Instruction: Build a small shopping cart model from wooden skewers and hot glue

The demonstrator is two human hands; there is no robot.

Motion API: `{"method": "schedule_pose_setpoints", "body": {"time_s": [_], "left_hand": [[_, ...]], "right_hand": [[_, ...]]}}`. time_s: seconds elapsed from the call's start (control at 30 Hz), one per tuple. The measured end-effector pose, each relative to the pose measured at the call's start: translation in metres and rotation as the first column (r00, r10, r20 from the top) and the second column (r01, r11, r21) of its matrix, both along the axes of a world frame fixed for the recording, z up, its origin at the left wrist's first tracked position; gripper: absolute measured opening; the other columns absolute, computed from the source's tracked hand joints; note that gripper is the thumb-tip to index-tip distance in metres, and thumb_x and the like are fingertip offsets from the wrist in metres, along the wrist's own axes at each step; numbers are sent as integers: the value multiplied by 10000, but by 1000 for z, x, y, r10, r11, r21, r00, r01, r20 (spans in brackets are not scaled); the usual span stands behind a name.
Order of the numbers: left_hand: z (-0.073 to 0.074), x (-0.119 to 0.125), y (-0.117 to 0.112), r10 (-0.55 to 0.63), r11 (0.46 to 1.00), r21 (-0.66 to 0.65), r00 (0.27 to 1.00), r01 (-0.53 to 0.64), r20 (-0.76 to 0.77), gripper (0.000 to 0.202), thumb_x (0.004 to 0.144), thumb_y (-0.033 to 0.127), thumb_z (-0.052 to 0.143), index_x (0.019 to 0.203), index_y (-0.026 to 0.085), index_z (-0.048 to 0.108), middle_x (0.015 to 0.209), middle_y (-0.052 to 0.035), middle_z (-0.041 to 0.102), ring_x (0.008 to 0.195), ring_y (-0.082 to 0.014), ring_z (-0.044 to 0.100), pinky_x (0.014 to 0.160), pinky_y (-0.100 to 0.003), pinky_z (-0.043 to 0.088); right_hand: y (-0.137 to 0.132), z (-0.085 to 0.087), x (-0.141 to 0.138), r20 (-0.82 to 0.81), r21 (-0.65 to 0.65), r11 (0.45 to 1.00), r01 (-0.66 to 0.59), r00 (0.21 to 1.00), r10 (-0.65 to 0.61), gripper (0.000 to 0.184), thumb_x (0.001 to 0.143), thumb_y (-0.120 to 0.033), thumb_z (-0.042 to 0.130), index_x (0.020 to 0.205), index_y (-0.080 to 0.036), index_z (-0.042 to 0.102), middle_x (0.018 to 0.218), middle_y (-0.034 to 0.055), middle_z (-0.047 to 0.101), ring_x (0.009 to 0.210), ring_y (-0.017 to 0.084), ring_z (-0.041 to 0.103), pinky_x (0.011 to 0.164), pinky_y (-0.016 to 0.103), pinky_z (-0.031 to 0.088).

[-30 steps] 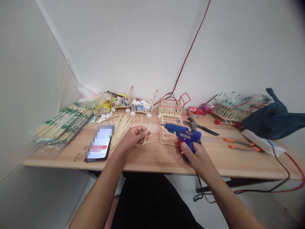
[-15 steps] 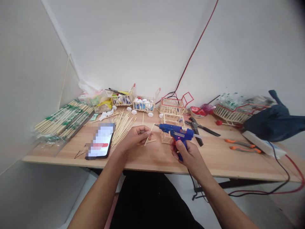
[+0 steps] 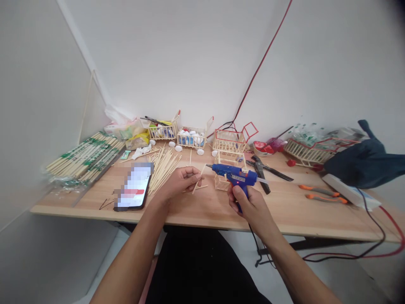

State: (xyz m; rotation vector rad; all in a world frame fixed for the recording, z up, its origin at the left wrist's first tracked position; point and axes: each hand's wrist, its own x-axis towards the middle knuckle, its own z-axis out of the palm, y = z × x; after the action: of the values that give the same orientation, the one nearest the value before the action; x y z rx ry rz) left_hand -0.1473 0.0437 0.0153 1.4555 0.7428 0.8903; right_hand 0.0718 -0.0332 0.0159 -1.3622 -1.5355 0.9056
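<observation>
Between the thumb and fingers of my left hand (image 3: 185, 181) is a thin wooden stick (image 3: 199, 180), held at a slant. My right hand (image 3: 248, 200) is wrapped round the handle of a blue hot glue gun (image 3: 236, 174), whose small red light is lit. The gun's nozzle points left, at the stick's upper end; whether they touch I cannot tell. A clear glue stick (image 3: 262, 180) pokes out of its back. Behind and below the gun stands a small stick frame (image 3: 221, 183), partly hidden. A pile of loose sticks (image 3: 163, 169) lies left of my left hand.
A phone (image 3: 134, 185) lies at the left, near bagged chopsticks (image 3: 85, 158). Small stick carts (image 3: 191, 138) line the wall. Black pliers (image 3: 261, 173), orange-handled pliers (image 3: 325, 196) and a white power strip (image 3: 349, 192) lie right. A cord hangs below the gun.
Almost nothing differs. The whole view has shifted very slightly; both hands keep their hold on the stick and the glue gun.
</observation>
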Motion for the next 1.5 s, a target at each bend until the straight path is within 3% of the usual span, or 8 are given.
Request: {"method": "schedule_pose_setpoints", "body": {"time_s": [0.5, 1.5], "left_hand": [[1, 1, -1, -2, 1000, 2, 1000, 2, -5, 400, 772, 513, 679, 748, 122, 598, 615, 11, 542, 469, -44, 369, 455, -200, 255], [4, 1, -4, -13, 1000, -7, 1000, 13, -24, 382, 792, 494, 665, 756, 119, 602, 618, 13, 544, 486, -50, 375, 479, -202, 257]], "right_hand": [[-1, -4, 3, 28, 68, 998, 14, 999, -16, 471, 922, -568, 438, 628, -199, 449, 540, -10, 484, 495, 101, 431, 463, 227, 311], [-6, 4, -2, 50, 60, 998, 26, 998, -29, 478, 917, -579, 428, 606, -218, 389, 493, -31, 428, 462, 98, 388, 465, 244, 299]]}}
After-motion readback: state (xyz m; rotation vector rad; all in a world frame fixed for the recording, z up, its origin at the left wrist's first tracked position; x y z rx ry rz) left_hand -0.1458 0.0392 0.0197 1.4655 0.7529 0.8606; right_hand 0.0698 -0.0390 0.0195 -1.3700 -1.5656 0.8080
